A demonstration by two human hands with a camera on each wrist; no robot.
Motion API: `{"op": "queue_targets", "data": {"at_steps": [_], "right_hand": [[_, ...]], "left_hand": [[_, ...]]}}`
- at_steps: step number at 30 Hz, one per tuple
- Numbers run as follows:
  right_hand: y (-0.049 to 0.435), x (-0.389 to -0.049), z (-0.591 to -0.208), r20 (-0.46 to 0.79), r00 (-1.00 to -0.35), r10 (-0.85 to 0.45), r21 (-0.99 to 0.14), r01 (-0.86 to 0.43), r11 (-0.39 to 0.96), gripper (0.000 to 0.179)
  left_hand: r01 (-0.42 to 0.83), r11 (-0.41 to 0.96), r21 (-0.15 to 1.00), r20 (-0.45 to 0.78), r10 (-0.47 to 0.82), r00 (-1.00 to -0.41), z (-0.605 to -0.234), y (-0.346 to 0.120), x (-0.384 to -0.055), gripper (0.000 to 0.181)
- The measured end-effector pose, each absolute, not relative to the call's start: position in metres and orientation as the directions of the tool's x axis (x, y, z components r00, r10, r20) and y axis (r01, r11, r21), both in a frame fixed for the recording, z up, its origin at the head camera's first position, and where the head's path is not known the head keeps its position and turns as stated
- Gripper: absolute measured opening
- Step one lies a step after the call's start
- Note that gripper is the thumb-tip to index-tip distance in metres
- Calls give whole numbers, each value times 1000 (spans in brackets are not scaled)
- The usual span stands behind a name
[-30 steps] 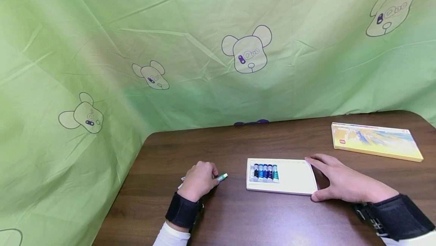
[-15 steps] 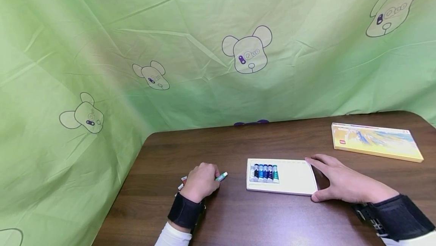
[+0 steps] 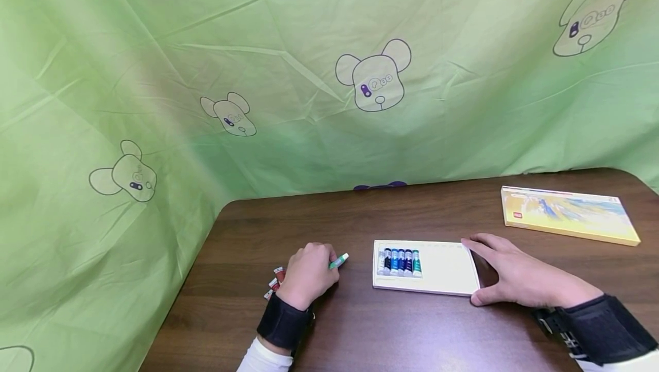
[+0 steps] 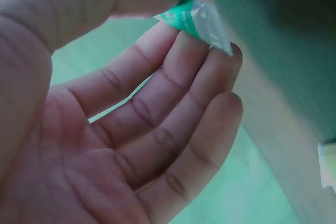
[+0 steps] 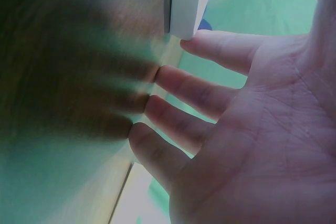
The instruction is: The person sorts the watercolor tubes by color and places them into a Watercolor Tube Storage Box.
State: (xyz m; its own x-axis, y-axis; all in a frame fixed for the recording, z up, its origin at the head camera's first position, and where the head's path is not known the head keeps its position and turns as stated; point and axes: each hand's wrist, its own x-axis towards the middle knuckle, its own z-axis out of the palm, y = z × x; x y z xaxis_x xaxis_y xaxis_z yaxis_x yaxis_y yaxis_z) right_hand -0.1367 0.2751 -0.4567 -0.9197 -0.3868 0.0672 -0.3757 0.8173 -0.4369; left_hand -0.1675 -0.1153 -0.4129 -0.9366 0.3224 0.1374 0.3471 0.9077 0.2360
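Left hand (image 3: 310, 272) pinches a green tube (image 3: 338, 261) left of the tray (image 3: 447, 266), where a light grip should serve best, as the right hand (image 3: 517, 274), fingers spread, touches the tray's right end.

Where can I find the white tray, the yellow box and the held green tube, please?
White tray (image 3: 447, 266), head view: its bare surface.
Yellow box (image 3: 570, 213), head view: middle of its printed top.
Held green tube (image 4: 184, 17), left wrist view: its green printed body.
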Motion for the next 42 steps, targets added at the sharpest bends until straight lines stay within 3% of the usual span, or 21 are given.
{"op": "queue_targets", "data": {"at_steps": [19, 24, 29, 38, 42], "right_hand": [[275, -137, -454, 66, -919, -388, -450, -375, 811, 109], [275, -136, -454, 68, -920, -387, -451, -374, 810, 109], [275, -136, -455, 70, -919, -388, -443, -377, 813, 108], [275, -136, -456, 80, -920, -384, -443, -378, 813, 108], [274, -135, -456, 88, -920, -383, -441, -381, 813, 108]], "left_hand": [[482, 851, 209, 302, 413, -859, -417, -50, -150, 10], [521, 839, 154, 351, 447, -823, -417, -26, -147, 13], [527, 847, 74, 374, 467, -802, -420, -3, -145, 5], [474, 881, -2, 412, 432, -802, -428, 25, -143, 28], [447, 894, -26, 396, 420, -817, -430, 33, -142, 28]]}}
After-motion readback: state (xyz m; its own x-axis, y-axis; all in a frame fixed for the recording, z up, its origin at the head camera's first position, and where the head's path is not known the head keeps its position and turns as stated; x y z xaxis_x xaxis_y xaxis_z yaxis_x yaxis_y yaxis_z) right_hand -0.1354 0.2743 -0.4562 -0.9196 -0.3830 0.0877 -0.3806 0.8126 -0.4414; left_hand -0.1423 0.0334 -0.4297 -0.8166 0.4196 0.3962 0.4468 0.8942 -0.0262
